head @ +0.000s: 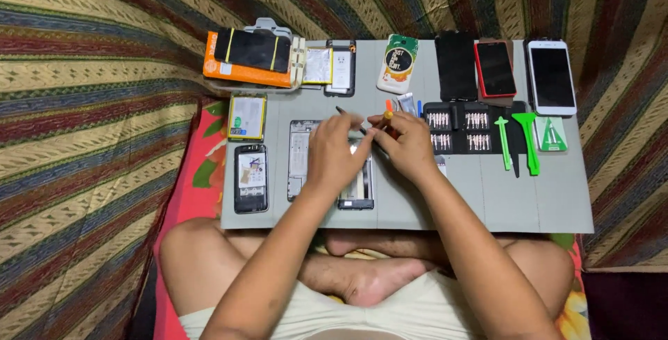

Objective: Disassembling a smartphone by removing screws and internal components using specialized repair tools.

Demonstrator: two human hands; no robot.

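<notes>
My left hand (335, 151) pinches a thin dark tool (346, 113) above an opened phone body (357, 188) lying on the grey mat (487, 201). Close beside it, my right hand (406, 144) grips a small screwdriver with an orange top (388, 109), its tip pointing down at the same phone. Both hands hide most of the phone's upper half. To its left lies a bare phone frame (299, 157).
On the mat lie a screwdriver bit case (458, 128), green pry tools (526, 142), a phone battery (247, 117), an opened phone (251, 178) and several phones along the far edge (551, 77). An orange box (243, 70) sits back left. Striped cloth surrounds the mat.
</notes>
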